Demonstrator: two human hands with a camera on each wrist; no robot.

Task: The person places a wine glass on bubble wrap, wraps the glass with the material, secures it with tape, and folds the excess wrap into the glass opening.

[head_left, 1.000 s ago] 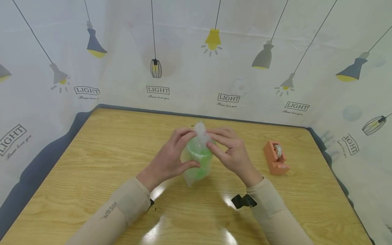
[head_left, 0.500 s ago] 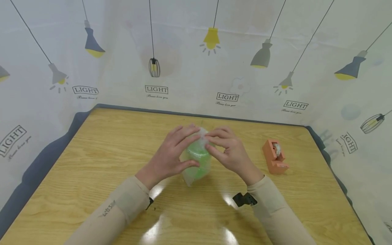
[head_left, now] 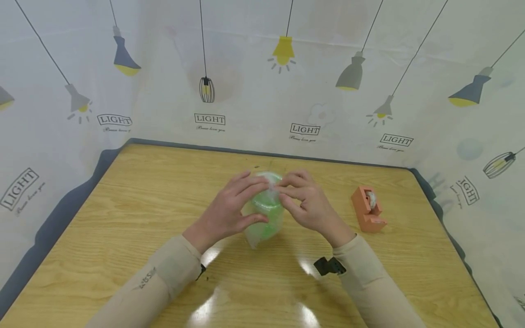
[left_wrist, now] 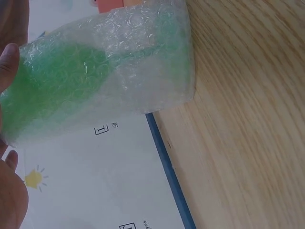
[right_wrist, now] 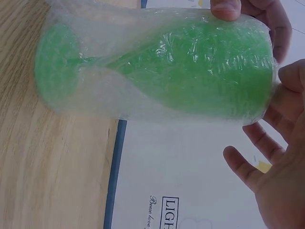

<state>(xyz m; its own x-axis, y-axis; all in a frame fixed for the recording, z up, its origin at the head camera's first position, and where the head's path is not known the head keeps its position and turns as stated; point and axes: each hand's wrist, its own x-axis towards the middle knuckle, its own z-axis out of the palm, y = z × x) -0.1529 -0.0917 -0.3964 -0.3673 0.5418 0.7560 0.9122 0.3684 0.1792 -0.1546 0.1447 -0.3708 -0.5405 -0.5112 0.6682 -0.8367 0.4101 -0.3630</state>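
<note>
A green stemmed goblet (right_wrist: 205, 71), wrapped in clear bubble wrap (left_wrist: 138, 28), stands upright on the table. Its foot and stem show through the wrap in the right wrist view. My left hand (head_left: 225, 212) holds the wrapped goblet near its top, thumb against the near side and fingers at the rim. At the mouth, my right hand (head_left: 309, 200) pinches the edge of the bubble wrap, its fingertips close to the left ones. The wrap lies folded over part of the goblet's top. A loose corner of it sticks out low on the near side.
An orange tape dispenser (head_left: 368, 209) with a roll of clear tape stands to the right on the wooden table (head_left: 135, 196). Behind the table's dark-edged far side hangs a white curtain (head_left: 254, 82) printed with lamps.
The bubble wrap flap that stuck up above the goblet is now folded down over its mouth. Both hands have shifted only slightly, and the goblet stays in place.
</note>
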